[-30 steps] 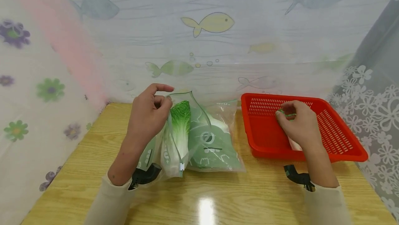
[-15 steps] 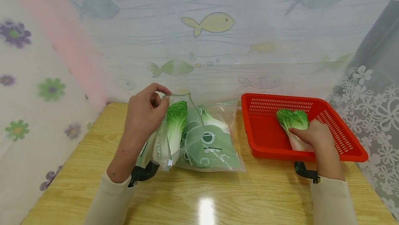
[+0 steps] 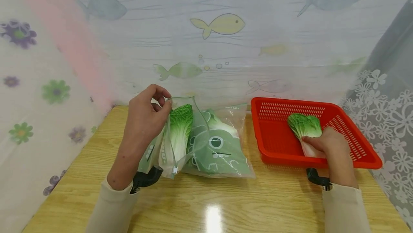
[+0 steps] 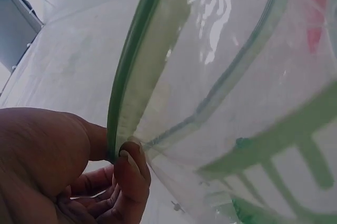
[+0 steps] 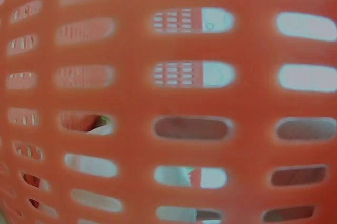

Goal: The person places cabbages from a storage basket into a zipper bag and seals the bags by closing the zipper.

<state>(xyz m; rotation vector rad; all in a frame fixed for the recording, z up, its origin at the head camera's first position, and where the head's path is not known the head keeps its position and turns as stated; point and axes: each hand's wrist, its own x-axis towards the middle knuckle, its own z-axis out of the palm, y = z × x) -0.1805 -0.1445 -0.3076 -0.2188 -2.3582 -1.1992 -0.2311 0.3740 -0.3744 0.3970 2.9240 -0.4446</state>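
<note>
Bskt [image 3: 290, 160] on wood tbl [image 3: 261, 204], fish-print bkdrp [image 3: 219, 50]

Your left sleeve [image 3: 111, 209] and right sleeve [image 3: 343, 209] are plain cream; a black, bent wrist camera [image 3: 147, 178] sticks out at each cuff [image 3: 119, 193].

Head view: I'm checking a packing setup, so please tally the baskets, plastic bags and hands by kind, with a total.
Baskets: 1, the red basket
Plastic bags: 2, the open bag pinched by the left hand, and the bag with the eye print
Hands: 2, the left and the right hand
Total: 5
</note>
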